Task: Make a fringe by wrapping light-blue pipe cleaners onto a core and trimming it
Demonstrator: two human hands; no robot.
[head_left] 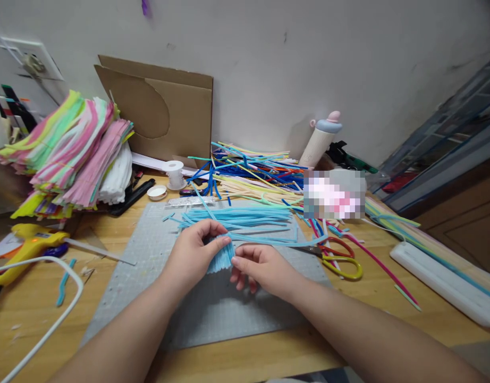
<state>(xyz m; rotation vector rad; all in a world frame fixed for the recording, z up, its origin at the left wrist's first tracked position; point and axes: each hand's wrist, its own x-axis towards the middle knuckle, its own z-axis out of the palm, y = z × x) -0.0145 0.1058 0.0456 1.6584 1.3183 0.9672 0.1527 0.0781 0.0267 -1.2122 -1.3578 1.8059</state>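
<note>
Over the grey cutting mat (237, 314), my left hand (195, 250) pinches a small ribbed light-blue piece (221, 260) made of short fuzzy stems side by side. My right hand (261, 266) is at the right edge of that piece, thumb and forefinger pressed together there and the other fingers curled below. Just behind both hands lies a row of long light-blue fuzzy stems (245, 217) on the mat. Scissors (343, 267) with yellow and red handles rest to the right of my right hand, their blades pointing left.
A yellow glue gun (30, 247) and white cable (79, 287) lie at left, below bundled coloured stems (81, 154). Behind stand cardboard (189, 117), a spool (175, 174), loose stems (253, 170) and a bottle (319, 141). A white power strip (444, 284) lies right.
</note>
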